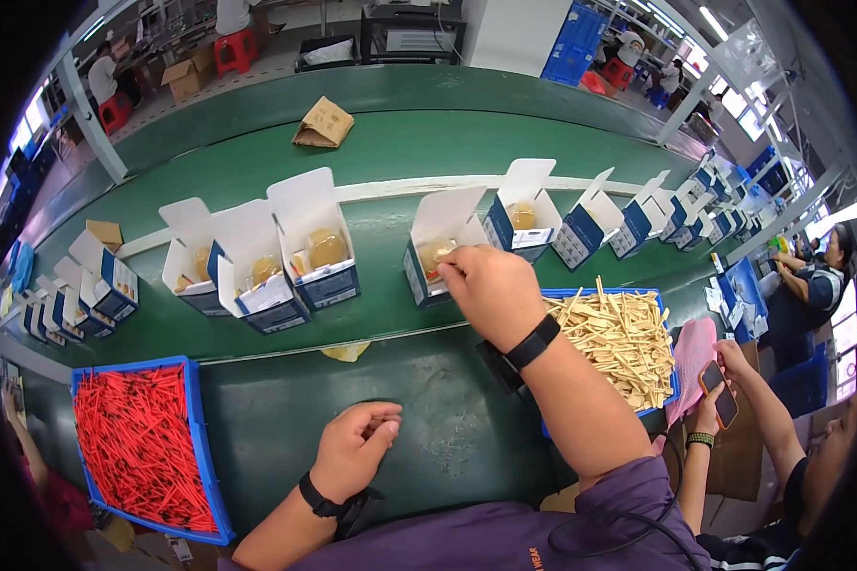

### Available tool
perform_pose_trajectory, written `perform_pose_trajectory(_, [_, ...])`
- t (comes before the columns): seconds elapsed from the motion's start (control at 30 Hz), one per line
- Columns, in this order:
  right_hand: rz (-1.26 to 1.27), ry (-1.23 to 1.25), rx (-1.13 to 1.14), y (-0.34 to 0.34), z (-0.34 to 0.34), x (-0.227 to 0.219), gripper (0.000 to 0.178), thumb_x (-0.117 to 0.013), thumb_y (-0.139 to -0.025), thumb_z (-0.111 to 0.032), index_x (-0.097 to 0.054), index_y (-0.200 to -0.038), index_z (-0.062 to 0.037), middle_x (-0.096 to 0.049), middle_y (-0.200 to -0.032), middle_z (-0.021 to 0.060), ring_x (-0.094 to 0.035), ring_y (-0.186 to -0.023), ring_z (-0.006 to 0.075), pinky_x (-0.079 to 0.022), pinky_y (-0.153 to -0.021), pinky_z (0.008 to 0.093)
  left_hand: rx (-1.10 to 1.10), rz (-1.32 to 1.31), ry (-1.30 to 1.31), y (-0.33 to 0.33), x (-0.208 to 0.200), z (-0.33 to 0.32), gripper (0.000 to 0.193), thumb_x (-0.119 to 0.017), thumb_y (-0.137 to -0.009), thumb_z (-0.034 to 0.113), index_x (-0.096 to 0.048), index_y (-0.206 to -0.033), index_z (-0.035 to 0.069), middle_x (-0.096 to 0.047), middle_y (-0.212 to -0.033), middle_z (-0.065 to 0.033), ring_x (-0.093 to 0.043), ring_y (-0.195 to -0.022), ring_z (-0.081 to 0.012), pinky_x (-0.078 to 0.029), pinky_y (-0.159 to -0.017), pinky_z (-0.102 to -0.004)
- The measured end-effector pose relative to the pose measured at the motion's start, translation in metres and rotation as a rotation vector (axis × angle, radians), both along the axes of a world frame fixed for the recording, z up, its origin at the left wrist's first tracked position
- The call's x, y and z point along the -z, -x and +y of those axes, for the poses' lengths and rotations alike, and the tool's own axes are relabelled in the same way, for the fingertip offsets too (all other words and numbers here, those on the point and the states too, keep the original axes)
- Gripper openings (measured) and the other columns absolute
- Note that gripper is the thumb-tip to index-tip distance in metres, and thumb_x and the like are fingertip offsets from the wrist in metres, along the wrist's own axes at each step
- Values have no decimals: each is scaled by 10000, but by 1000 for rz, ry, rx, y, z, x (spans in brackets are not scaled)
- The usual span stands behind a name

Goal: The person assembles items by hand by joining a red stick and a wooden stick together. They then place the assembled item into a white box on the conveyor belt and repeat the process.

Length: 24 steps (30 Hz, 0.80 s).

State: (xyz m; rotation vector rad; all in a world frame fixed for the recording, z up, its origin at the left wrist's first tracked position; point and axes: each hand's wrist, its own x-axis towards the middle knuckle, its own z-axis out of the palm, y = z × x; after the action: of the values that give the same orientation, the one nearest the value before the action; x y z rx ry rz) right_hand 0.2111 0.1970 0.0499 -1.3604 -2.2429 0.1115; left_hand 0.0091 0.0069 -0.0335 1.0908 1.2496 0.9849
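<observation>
My right hand reaches over the front of an open white-and-blue carton. Its fingers are pinched at the carton's mouth, beside a round tan item inside; whatever they grip is hidden. Over the dark green table, my left hand hovers with curled fingers and nothing visible in them. To the left of the carton stand three similar open cartons, one of them a carton with a tan round item. Another open carton stands just to the right.
A blue tray of red sticks lies left, and one of pale wooden pieces right. More open cartons line the belt. A brown paper packet lies beyond. A person at right holds a phone and pink cloth.
</observation>
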Motion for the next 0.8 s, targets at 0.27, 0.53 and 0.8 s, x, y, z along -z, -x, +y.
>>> perform_pose_trajectory(0.27, [75,-62,-5,8,-3,1,175,-682,-889,-219,-716,-837,-56,-682,-794,127,-671,-714,341,-546,-649,423,-32,-4,31,-3,-2,3,216,-609,-969,25,-650,-1175,-25,-702,-1022,-95,-672,-864,-134,-561,-753,-264])
perform_pose_trajectory(0.53, [-294,116,-140,42,23,-12,196,-664,-869,-249,-736,-791,-84,-706,-800,147,-690,-746,348,-554,-672,450,-48,51,11,4,-4,-9,220,-622,-962,19,-652,-1175,-25,-700,-1010,-87,-670,-863,-128,-558,-753,-259])
perform_pose_trajectory(0.8, [-404,237,-159,49,32,-15,177,-608,-862,-219,-752,-871,-116,-713,-820,162,-695,-821,363,-551,-734,458,-78,148,-75,-1,-26,-17,239,-654,-935,27,-665,-1171,-6,-698,-1010,-82,-667,-883,-126,-549,-781,-267])
